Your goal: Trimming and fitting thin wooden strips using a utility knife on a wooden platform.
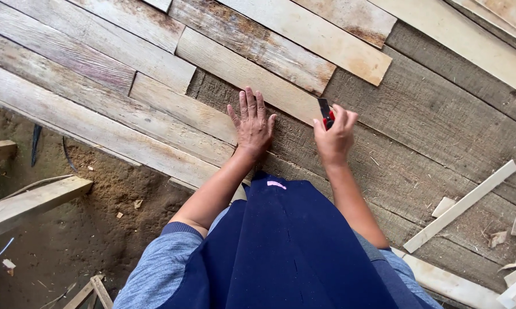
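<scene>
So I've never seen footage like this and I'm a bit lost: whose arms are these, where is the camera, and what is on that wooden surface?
The single picture comes from a camera worn on a person's head, looking down, so the arms are that person's own, above a dark blue apron. The left hand lies flat, fingers spread, on a surface of rough wooden boards. The right hand grips a small red and black tool, which looks like a utility knife, though little of it shows. A pale wooden strip and small offcuts lie at the right. At the left is sawdust-covered ground with more loose timber.
</scene>
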